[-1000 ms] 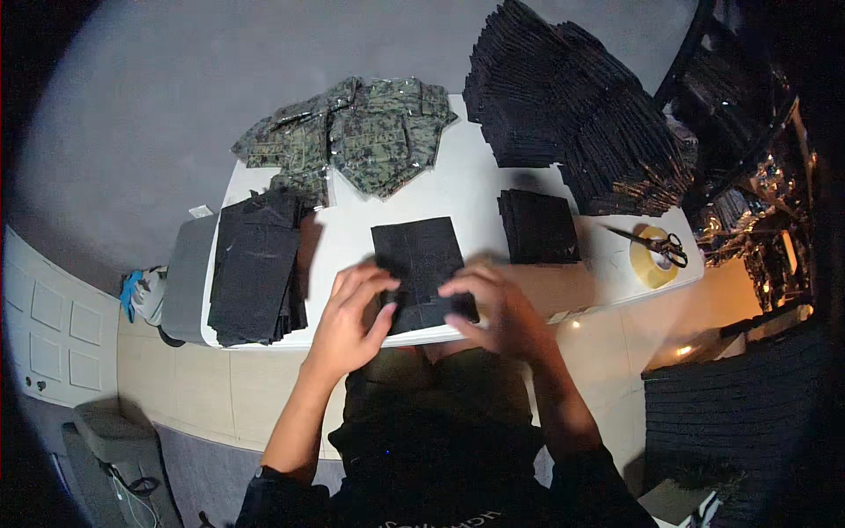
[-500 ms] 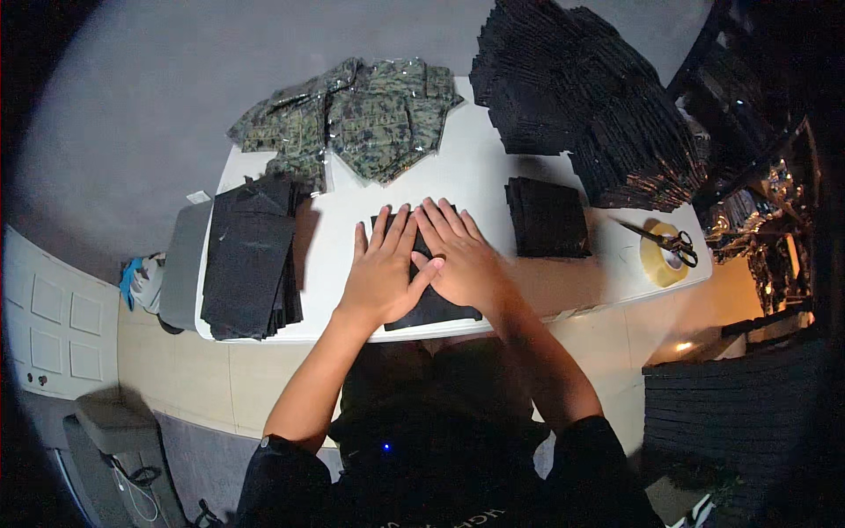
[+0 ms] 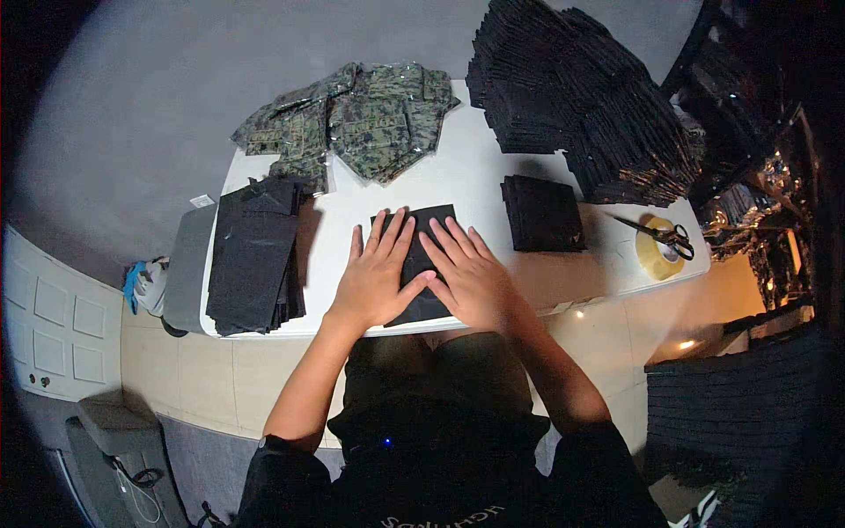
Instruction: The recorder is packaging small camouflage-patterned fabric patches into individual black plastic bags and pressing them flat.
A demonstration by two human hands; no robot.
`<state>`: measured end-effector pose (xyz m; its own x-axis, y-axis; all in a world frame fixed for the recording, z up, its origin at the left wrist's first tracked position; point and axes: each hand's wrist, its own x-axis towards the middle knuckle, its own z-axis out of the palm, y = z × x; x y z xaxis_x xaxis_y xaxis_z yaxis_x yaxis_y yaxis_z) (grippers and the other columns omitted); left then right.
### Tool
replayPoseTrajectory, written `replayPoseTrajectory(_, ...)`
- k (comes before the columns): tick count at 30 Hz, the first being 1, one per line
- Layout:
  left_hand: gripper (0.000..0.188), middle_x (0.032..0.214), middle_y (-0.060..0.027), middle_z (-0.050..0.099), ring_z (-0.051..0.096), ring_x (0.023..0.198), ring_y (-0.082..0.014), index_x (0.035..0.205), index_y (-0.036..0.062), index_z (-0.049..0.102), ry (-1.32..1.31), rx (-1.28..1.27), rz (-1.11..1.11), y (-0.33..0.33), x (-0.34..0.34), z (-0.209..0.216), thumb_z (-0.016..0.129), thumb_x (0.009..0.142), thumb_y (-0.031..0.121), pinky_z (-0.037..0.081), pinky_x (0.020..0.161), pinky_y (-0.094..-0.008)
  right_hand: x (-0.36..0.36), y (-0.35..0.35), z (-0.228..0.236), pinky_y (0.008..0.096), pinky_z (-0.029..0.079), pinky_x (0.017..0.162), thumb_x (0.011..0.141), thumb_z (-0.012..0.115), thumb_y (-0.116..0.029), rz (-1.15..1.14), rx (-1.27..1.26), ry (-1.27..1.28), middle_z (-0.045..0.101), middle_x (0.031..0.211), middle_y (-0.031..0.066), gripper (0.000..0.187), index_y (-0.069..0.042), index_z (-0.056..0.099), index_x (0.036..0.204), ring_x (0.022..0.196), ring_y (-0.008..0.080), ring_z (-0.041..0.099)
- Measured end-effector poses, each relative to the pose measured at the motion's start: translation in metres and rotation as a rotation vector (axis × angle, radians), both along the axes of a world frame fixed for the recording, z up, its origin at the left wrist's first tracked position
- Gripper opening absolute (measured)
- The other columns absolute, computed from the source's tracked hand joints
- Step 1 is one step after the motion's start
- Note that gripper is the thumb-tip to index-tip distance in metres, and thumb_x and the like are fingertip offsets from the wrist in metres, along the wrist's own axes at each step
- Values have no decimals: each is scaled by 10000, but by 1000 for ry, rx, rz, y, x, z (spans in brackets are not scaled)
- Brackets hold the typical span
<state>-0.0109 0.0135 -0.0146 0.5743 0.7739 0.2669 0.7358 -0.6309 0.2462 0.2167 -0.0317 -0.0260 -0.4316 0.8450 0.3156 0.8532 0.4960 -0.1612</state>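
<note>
A flat, black rectangular piece (image 3: 419, 257), which looks like folded cloth, lies at the table's near edge in front of me. My left hand (image 3: 370, 283) rests flat over its left side, fingers stretched out and apart. On its right side lies my right hand (image 3: 473, 286), also flat with spread fingers. The two thumbs meet or nearly meet over the middle, and neither hand grips anything. A stack of black folded pieces (image 3: 251, 260) stands to the left. Another, smaller black stack (image 3: 543, 214) sits to the right of my right hand.
Camouflage garments in clear plastic (image 3: 378, 123) lie at the back of the white table (image 3: 480, 176). A large pile of black pieces (image 3: 572, 97) covers the back right. Scissors (image 3: 679, 244) lie on a tape roll (image 3: 651, 258) near the right edge.
My hands have drawn apart at the fingertips, the right one shifting slightly right and toward me. More of the black piece shows between them.
</note>
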Motion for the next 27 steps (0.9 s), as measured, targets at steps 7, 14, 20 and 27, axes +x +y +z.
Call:
replayPoseTrajectory(7,893,1810,-149,371,326,1678,-411,1682,177,517,11,-143,-223,-66,-36,28,869,892,398,285,1352,-628,26,-65,18,570,287,1358,945,840,-329,115,-157,123,443,1742,209,810,-65,523,1642,1642,399,382)
replayPoseTrajectory(14,199,1211,-118,811,735,1241,-356,1047,28,815,-352,77,-243,-72,-55,15,831,850,45,569,1092,-503,46,-62,3,491,524,1176,783,888,12,183,-8,469,757,1307,116,437,-82,709,1170,1372,330,659)
replayPoseTrajectory(20,101,1024,-177,793,786,956,-325,1034,-43,758,-663,4,-97,-46,-38,90,773,953,16,601,864,-386,31,-32,79,389,583,828,910,855,-18,95,195,775,749,988,103,239,-68,683,1069,917,247,736)
replayPoseTrajectory(27,124,982,-157,811,791,891,-216,1071,-42,770,-785,-137,-19,-28,-36,109,789,971,29,604,834,-340,27,-22,126,352,526,739,946,853,-97,-25,46,773,682,879,90,218,-20,649,957,791,201,663)
